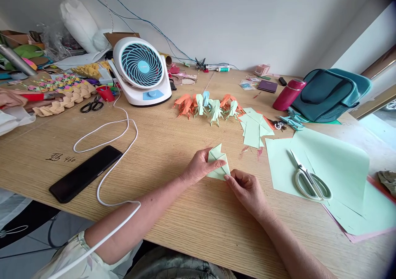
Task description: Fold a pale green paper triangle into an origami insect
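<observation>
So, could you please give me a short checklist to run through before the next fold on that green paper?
1. Both hands on the piece: left hand pinches the folded green paper from its left, right hand pinches its lower corner. Ok.
2. Paper resting flat on the wooden table: its lower edge looks down, the top flap is lifted. Cannot tell.
3. Folding space free: the white cable and black phone lie off to the left, apart from the paper. Ok.
4. Scissors shut and set aside on the green sheets. Ok.
5. Crease sharpness: hidden under the fingers. Cannot tell.
</observation>
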`<action>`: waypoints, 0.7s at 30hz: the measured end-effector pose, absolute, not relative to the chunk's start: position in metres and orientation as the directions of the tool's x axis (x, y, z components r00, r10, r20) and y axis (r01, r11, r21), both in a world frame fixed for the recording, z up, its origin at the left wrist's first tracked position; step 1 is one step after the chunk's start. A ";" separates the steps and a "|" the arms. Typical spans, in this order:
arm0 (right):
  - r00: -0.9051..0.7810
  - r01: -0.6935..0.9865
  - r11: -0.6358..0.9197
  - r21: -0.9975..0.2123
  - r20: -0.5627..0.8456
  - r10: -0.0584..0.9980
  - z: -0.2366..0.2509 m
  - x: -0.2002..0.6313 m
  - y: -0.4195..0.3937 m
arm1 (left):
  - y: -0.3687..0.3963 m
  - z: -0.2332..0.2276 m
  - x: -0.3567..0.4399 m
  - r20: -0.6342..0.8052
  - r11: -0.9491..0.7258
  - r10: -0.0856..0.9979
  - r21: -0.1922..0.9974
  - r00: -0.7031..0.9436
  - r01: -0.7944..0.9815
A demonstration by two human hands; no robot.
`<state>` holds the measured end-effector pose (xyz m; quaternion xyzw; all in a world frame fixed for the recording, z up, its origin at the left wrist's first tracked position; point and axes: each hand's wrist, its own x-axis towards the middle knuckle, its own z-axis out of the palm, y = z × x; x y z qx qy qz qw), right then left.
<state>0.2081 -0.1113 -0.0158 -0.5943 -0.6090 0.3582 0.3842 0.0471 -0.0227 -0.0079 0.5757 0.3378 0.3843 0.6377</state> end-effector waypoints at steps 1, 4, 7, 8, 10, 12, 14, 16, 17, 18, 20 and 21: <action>0.007 0.449 0.039 -0.893 0.047 0.999 -0.016 0.209 -0.111 | -0.022 -0.008 0.046 -0.016 0.069 0.870 0.994 0.492 -0.090; 0.020 0.463 0.064 -0.884 0.082 0.996 -0.016 0.210 -0.111 | -0.021 -0.009 0.045 -0.047 0.106 0.851 0.991 0.523 -0.083; 0.015 0.468 0.082 -0.880 0.100 0.995 -0.015 0.210 -0.110 | -0.021 -0.008 0.044 -0.025 0.083 0.847 0.993 0.531 -0.086; 0.009 0.464 0.084 -0.882 0.099 0.995 -0.014 0.210 -0.110 | -0.022 -0.007 0.045 -0.021 0.078 0.844 0.993 0.537 -0.085; 0.002 0.465 0.090 -0.881 0.103 0.995 -0.013 0.210 -0.109 | -0.023 -0.007 0.046 -0.022 0.086 0.829 0.992 0.558 -0.088; 0.000 0.491 0.102 -0.865 0.118 0.993 -0.013 0.210 -0.109 | -0.025 -0.008 0.047 -0.044 0.123 0.808 0.988 0.587 -0.095; 0.002 0.527 0.111 -0.842 0.132 0.991 -0.013 0.210 -0.109 | -0.026 -0.010 0.048 -0.074 0.166 0.793 0.981 0.605 -0.099; -0.001 0.549 0.113 -0.828 0.135 0.991 -0.014 0.211 -0.109 | -0.025 -0.012 0.048 -0.093 0.197 0.782 0.975 0.617 -0.102; -0.003 0.553 0.113 -0.825 0.133 0.991 -0.014 0.212 -0.109 | -0.024 -0.013 0.048 -0.093 0.199 0.778 0.975 0.621 -0.102; -0.005 0.556 0.112 -0.824 0.131 0.991 -0.015 0.212 -0.109 | -0.023 -0.013 0.048 -0.087 0.188 0.776 0.977 0.625 -0.098; -0.006 0.556 0.107 -0.824 0.125 0.992 -0.015 0.213 -0.109 | -0.020 -0.014 0.046 -0.057 0.125 0.780 0.990 0.624 -0.067; -0.003 0.554 0.102 -0.826 0.121 0.993 -0.015 0.213 -0.109 | -0.019 -0.014 0.045 -0.037 0.083 0.783 0.995 0.621 -0.045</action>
